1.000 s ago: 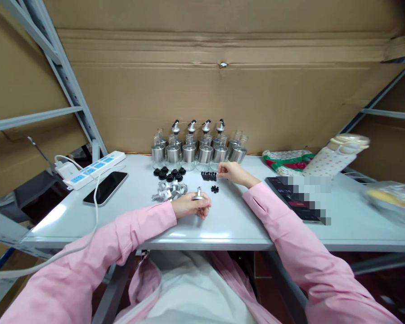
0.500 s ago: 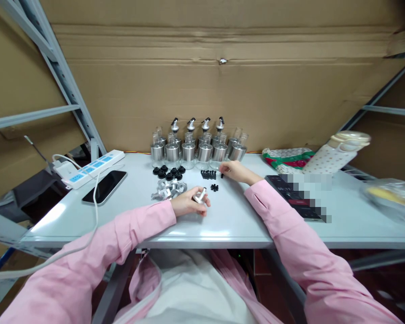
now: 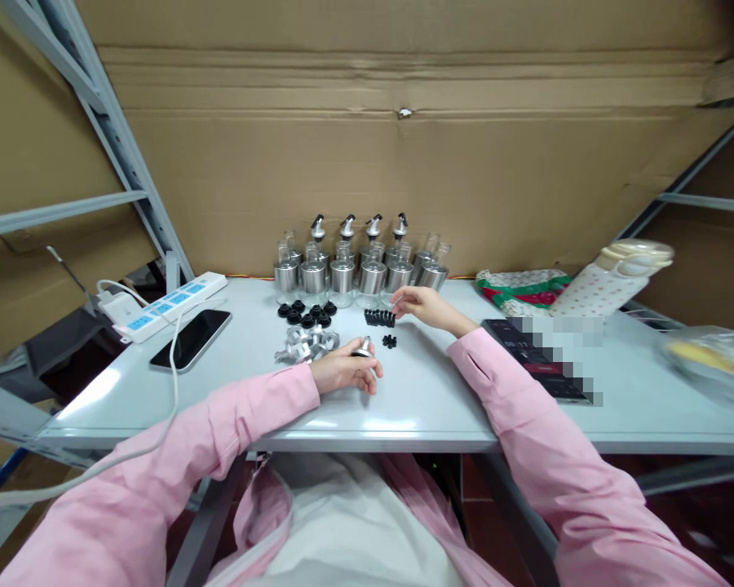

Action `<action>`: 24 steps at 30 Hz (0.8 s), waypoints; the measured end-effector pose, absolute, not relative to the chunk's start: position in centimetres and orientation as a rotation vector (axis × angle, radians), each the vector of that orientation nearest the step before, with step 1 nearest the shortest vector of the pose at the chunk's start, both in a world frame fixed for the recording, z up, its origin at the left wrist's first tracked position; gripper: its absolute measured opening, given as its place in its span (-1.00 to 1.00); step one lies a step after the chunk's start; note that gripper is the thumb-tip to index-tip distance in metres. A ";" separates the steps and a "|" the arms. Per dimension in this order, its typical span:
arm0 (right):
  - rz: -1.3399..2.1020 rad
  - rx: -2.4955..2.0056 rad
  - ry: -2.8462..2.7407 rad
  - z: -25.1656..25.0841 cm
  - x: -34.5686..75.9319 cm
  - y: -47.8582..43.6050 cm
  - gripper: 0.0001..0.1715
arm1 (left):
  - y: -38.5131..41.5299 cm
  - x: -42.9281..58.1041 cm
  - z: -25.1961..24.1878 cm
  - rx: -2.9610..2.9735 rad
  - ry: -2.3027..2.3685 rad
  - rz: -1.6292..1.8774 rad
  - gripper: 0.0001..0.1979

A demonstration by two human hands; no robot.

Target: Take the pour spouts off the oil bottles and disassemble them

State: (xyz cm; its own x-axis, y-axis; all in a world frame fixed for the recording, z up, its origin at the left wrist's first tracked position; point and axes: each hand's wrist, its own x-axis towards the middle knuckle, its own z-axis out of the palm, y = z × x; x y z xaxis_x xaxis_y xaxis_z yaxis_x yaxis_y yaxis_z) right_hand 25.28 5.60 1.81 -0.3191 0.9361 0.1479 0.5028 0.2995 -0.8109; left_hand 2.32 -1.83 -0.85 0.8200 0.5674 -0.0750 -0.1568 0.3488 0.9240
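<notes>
My left hand (image 3: 347,368) is closed around a silver metal pourer spout (image 3: 363,349), low over the table. My right hand (image 3: 425,307) hovers at the right end of a row of small black levers (image 3: 379,318), fingers slightly apart with nothing visible between them. Just in front of that row lies a cluster of tiny black pieces (image 3: 390,342). Beside my left hand is a pile of silver metal spout parts (image 3: 306,344), with several black stoppers (image 3: 309,313) behind it.
Glass bottles with metal sleeves (image 3: 342,277) line the back, some fitted with pourers (image 3: 347,225). On the left lie a phone (image 3: 191,339) and a power strip (image 3: 174,306) with a cable. A tablet (image 3: 526,355), a patterned cup (image 3: 605,281) and a plastic-wrapped bowl (image 3: 709,367) are at right.
My right hand has moved slightly left and let go of a small black lever at the row's end. The spout in my left hand has turned more upright.
</notes>
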 end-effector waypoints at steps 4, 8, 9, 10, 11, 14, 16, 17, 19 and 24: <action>1.235 -0.951 -2.076 3.4 23.0 3.4 -0.74 | -1.8 2.2 -1.0 1.134 0.370 0.494 -0.49; 1.480 -0.823 -2.150 3.5 21.4 2.2 -0.68 | -1.7 2.3 -1.4 1.192 0.319 0.466 -0.49; 1.487 -0.815 -2.142 3.4 21.3 2.1 -0.69 | -1.7 2.3 -1.5 1.202 0.312 0.471 -0.50; 1.479 -0.815 -2.130 3.2 21.3 2.1 -0.69 | -1.7 2.3 -1.5 1.207 0.307 0.476 -0.52; 1.469 -0.818 -2.117 3.1 21.2 2.2 -0.70 | -1.6 2.3 -1.5 1.209 0.302 0.473 -0.54; 1.478 -0.828 -2.099 2.8 21.2 2.3 -0.69 | -1.5 2.2 -1.4 1.198 0.296 0.425 -0.53; 1.484 -0.829 -2.101 2.8 21.0 2.2 -0.68 | -1.4 2.1 -1.4 1.191 0.299 0.392 -0.49; 1.475 -0.832 -2.108 2.8 20.9 2.2 -0.68 | -1.3 2.1 -1.4 1.186 0.304 0.386 -0.48; 1.450 -0.844 -2.134 2.9 20.6 1.9 -0.66 | -1.3 2.2 -1.5 1.173 0.332 0.389 -0.48; 1.407 -0.867 -2.220 2.7 19.6 1.2 -0.58 | -1.2 2.5 -1.8 1.146 0.434 0.412 -0.53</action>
